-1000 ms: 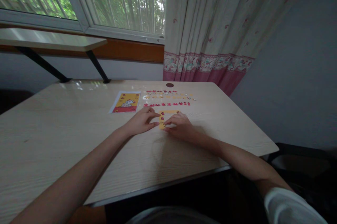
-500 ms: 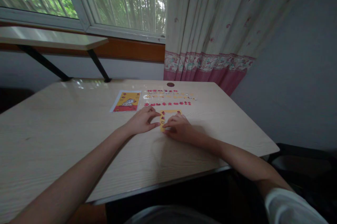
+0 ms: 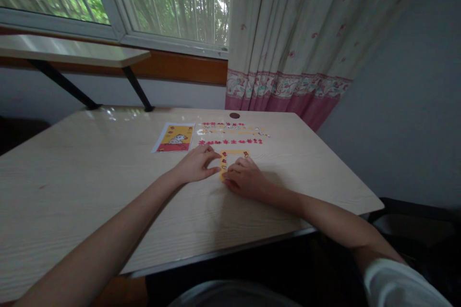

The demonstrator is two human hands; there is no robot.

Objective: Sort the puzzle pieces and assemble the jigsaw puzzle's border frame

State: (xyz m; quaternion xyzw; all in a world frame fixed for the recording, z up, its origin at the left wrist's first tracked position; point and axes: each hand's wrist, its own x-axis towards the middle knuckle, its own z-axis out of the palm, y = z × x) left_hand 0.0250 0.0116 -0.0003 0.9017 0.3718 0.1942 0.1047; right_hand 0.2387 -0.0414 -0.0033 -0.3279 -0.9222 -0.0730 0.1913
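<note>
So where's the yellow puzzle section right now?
Near the head view's centre, the yellow puzzle section lies on the table beside the left hand, partly covered by the right hand, below the nearer row of red pieces.

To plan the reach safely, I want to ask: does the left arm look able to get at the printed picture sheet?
Probably yes. The picture sheet lies beyond and left of the left grip, which sits beside the yellow pieces; only bare tabletop shows between grip and sheet.
</note>
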